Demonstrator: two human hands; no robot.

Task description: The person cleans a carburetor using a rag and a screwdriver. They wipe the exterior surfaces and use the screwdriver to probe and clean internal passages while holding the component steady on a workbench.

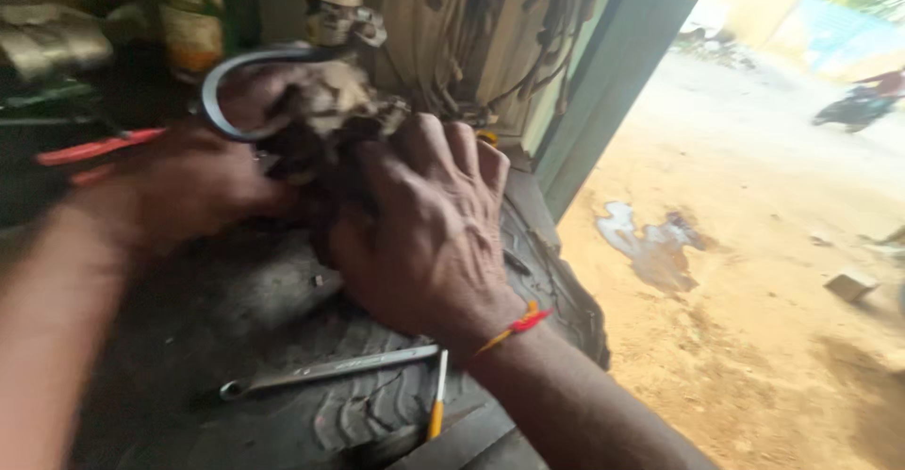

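A grimy metal part (330,112) sits gripped between both hands over a tyre (377,404). The left hand (189,187) and right hand (424,234) curl their fingers tightly round it.

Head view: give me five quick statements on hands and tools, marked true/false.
1. Both hands grip a grimy metal part with a curved bar. True.
2. The right hand wears a blue glove. False: it is bare, with a red-orange thread at the wrist.
3. A spanner lies on the tyre below the hands. True.
4. The left hand holds the spanner. False: the spanner lies loose; the left hand is on the part.
5. Red-handled pliers show at the left, behind the left hand. True, though blurred.
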